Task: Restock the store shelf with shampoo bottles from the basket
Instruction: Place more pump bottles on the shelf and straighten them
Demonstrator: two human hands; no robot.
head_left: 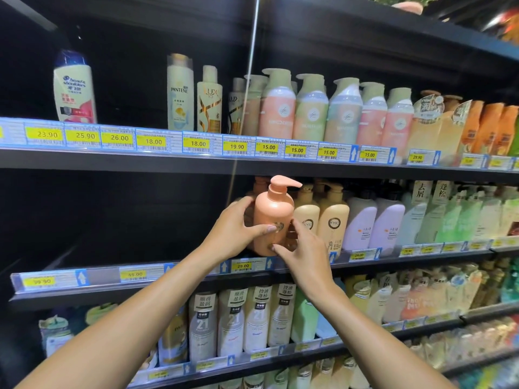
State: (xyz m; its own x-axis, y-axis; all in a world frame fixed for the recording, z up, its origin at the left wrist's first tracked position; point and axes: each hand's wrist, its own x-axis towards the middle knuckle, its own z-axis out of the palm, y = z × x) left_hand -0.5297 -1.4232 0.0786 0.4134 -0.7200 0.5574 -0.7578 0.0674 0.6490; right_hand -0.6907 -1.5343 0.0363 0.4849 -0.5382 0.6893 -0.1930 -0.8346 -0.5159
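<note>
A peach pump shampoo bottle (273, 211) stands upright at the front edge of the middle shelf (179, 272), left of two cream pump bottles (334, 217). My left hand (234, 230) grips its left side, thumb across the front label. My right hand (304, 252) touches its lower right side with the fingertips, fingers curled round the base. The pump spout points right. The basket is out of view.
Left of the peach bottle the middle shelf is dark and bare. Lilac bottles (373, 220) and green ones stand further right. The top shelf (196, 161) carries several bottles above yellow price tags. Lower shelves hold white spray bottles (257, 321).
</note>
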